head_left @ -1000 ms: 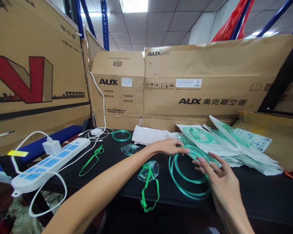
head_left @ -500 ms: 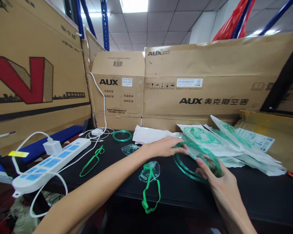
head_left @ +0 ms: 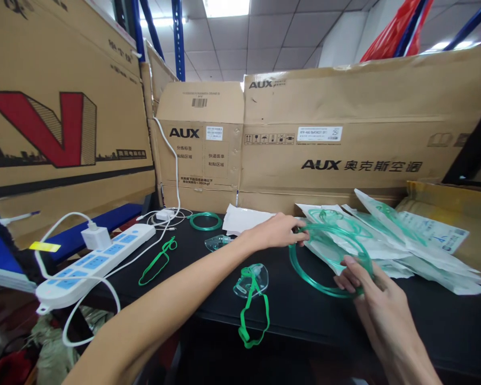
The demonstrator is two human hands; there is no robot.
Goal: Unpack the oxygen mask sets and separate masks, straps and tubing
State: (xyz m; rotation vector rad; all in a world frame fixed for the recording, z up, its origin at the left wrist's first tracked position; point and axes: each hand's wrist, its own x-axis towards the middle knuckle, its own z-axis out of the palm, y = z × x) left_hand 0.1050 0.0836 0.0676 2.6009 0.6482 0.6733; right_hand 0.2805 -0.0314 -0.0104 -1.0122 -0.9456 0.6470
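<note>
A coil of green tubing (head_left: 304,272) is lifted a little off the black table (head_left: 296,315) between both hands. My left hand (head_left: 276,231) pinches its far left side. My right hand (head_left: 371,283) grips its near right side with thumb and fingers. A clear oxygen mask (head_left: 251,278) with a green elastic strap (head_left: 254,315) lies on the table just left of the coil, the strap hanging over the front edge. Behind the coil lies a pile of sealed plastic packets (head_left: 388,240) with more green tubing inside.
A second clear mask (head_left: 217,242), a small green tubing coil (head_left: 205,221) and a loose green strap (head_left: 157,260) lie further left. A white power strip (head_left: 96,259) with a charger and white cables sits at the left. AUX cardboard boxes (head_left: 336,139) wall the back.
Both hands have gathered the tubing into a tighter coil and raised it off the table toward the packets. The view has shifted slightly.
</note>
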